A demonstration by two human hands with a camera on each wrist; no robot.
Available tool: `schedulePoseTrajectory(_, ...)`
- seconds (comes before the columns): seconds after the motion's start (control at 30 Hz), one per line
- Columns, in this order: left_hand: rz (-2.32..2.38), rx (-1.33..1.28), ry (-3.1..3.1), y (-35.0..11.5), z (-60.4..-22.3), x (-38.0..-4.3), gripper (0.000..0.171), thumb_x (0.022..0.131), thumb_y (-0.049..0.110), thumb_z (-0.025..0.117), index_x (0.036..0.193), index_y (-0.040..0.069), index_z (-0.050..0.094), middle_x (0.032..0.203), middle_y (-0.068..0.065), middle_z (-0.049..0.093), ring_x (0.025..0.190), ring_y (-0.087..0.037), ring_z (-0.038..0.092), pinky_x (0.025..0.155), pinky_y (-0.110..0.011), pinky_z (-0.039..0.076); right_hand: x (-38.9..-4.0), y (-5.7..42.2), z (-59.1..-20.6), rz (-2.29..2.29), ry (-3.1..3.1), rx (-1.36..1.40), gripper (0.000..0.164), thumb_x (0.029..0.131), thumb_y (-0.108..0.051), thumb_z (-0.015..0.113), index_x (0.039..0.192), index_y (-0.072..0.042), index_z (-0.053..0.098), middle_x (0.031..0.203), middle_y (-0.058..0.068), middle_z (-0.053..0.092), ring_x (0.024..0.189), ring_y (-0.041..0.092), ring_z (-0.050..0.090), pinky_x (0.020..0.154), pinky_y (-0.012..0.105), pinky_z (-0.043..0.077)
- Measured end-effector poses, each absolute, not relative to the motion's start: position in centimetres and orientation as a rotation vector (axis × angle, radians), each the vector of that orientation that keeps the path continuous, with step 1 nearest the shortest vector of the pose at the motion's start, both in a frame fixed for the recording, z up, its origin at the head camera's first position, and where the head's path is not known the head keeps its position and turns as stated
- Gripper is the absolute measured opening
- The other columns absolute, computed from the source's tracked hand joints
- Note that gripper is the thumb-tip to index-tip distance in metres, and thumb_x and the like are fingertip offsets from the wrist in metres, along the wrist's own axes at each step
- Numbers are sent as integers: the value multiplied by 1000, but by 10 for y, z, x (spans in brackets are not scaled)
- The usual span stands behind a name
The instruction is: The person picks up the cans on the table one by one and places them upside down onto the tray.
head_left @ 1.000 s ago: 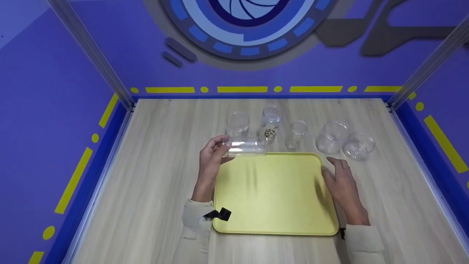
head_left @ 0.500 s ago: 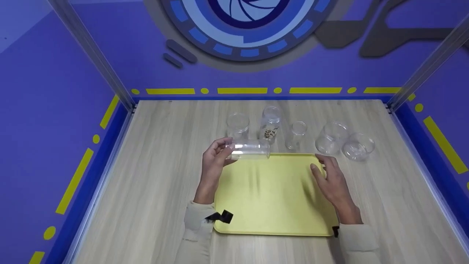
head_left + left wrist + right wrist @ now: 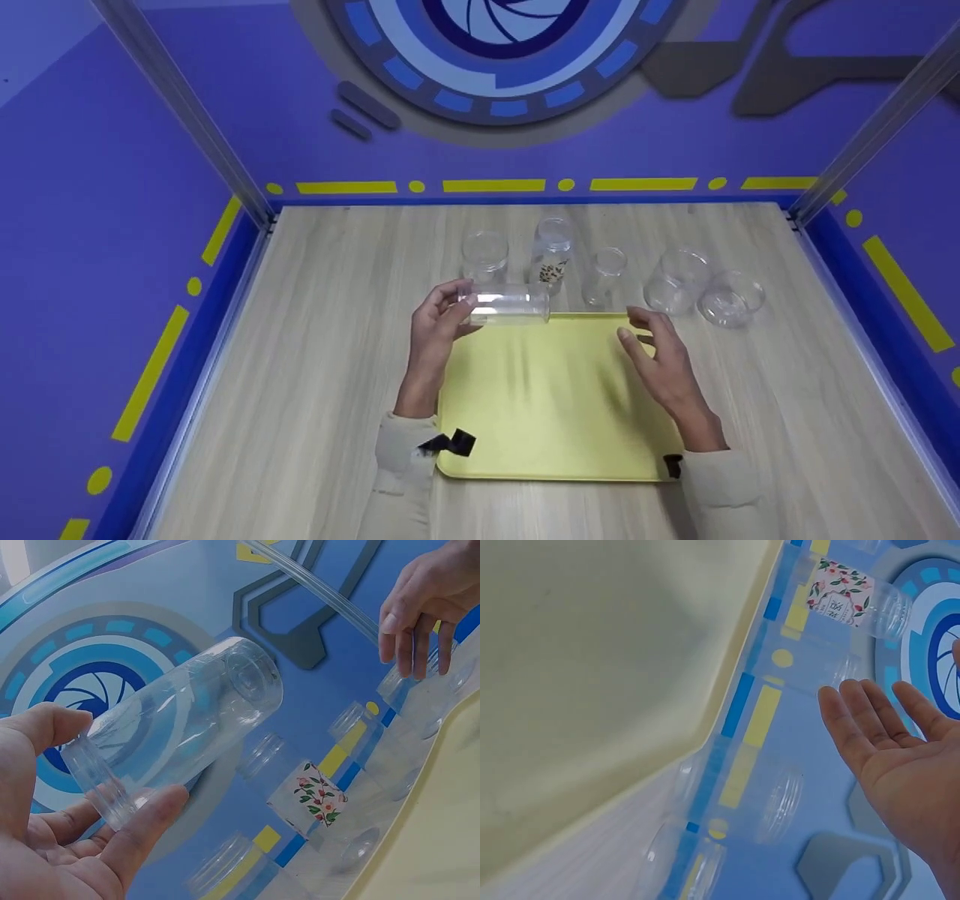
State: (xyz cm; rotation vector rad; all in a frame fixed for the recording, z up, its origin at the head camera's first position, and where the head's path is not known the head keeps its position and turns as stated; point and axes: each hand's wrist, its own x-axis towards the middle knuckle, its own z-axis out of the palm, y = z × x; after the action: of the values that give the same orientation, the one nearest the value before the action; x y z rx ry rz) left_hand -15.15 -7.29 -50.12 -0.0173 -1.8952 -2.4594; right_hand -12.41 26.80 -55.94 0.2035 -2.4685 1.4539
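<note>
My left hand (image 3: 431, 330) grips a clear, empty-looking jar (image 3: 514, 304) by one end and keeps it lying sideways above the far left edge of a yellow tray (image 3: 555, 427). In the left wrist view, thumb and fingers pinch the jar (image 3: 184, 716) at its rimmed end, while its base points away. Over the right part of the tray hovers my right hand (image 3: 664, 371), its fingers loosely bent and nothing in them. The right wrist view shows that palm (image 3: 911, 772) bare, the fingers apart from the jars behind.
Behind the tray stand a clear jar (image 3: 484, 255), a taller jar with a floral label (image 3: 551, 270) and a narrow jar (image 3: 604, 277). Farther right are a wide jar (image 3: 677, 281) and a low, wide one (image 3: 732, 300). Purple walls enclose the wooden table (image 3: 322, 337).
My right hand has moved left, from the tray's right edge to above the tray. The left hand and its jar have barely shifted.
</note>
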Motion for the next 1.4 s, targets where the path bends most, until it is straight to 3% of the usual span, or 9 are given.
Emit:
schedulePoseTrajectory(0.27, -2498, -66, -1903, -69, -503, -151, 45, 99, 20, 73, 136, -3, 62, 130, -25, 64, 110, -28, 69, 86, -38, 62, -127, 256, -551, 1562, -2440, 220, 37, 110, -11, 56, 145, 4, 57, 141, 19, 61, 129, 29, 57, 100, 28, 45)
schedulePoseTrajectory(0.47, -2497, -81, -1906, -65, -502, -150, 44, 99, 20, 73, 135, -3, 62, 124, -17, 68, 109, -30, 70, 85, -38, 62, -128, 247, -542, 1665, -2461, 247, 43, 112, -14, 53, 151, 4, 51, 143, 21, 60, 133, 30, 53, 101, 27, 44)
schedulePoseTrajectory(0.7, -2516, -96, -1891, -62, -501, -148, 44, 99, 18, 73, 135, -4, 62, 125, -18, 66, 107, -26, 70, 84, -37, 62, -130, 234, -537, 1847, -2381, 289, 41, 111, -8, 52, 148, 10, 49, 141, 23, 59, 134, 34, 53, 103, 23, 46)
schedulePoseTrajectory(0.93, -2522, -112, -1886, -59, -501, -147, 45, 98, 17, 73, 136, -4, 62, 125, -18, 67, 107, -27, 70, 84, -37, 63, -132, 223, -533, 2065, -2220, 422, 41, 113, -5, 43, 146, 18, 42, 142, 28, 54, 132, 33, 56, 104, 36, 52)
schedulePoseTrajectory(1.03, -2524, -109, -1887, -58, -502, -147, 45, 98, 18, 74, 135, -4, 62, 127, -18, 66, 107, -27, 70, 84, -37, 62, -133, 220, -532, 2130, -2181, 449, 43, 112, -5, 44, 147, 20, 39, 143, 29, 53, 132, 30, 57, 104, 39, 53)
schedulePoseTrajectory(1.4, -2531, -141, -1894, -53, -504, -146, 45, 98, 20, 72, 135, -5, 62, 127, -18, 66, 107, -27, 70, 85, -40, 62, -131, 207, -525, 2195, -2183, 423, 56, 101, 7, 62, 153, 11, 41, 146, 30, 50, 130, 22, 58, 104, 31, 51)
